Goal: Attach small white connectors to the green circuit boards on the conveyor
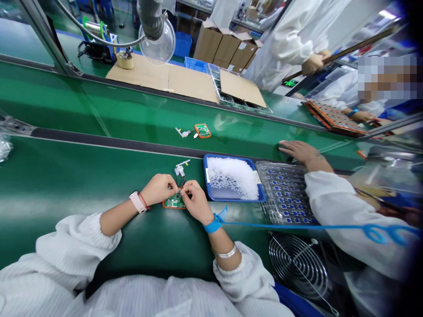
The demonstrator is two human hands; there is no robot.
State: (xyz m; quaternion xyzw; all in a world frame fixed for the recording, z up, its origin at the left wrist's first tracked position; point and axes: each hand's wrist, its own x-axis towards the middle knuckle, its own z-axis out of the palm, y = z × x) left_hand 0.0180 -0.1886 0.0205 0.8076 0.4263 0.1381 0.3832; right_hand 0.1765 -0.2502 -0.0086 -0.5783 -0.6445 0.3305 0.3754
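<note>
A green circuit board in an orange frame (173, 202) lies on the green belt, partly under my hands. My left hand (158, 189) and my right hand (197, 201) meet over its upper edge, their fingertips pinching a thin dark cable (181, 182). That cable leads up to a white plastic connector part (180, 169). The fingers hide the exact spot where the cable joins the board. A blue strap (213, 224) circles my right wrist, and a pink-banded watch (138, 202) sits on my left.
To my right stand a blue tray of white granules (232, 178) and a clear tray of blue parts (284, 193), which a co-worker's hand (297, 152) touches. A similar board (202, 130) lies on the far belt. A wire fan guard (297, 264) sits low right.
</note>
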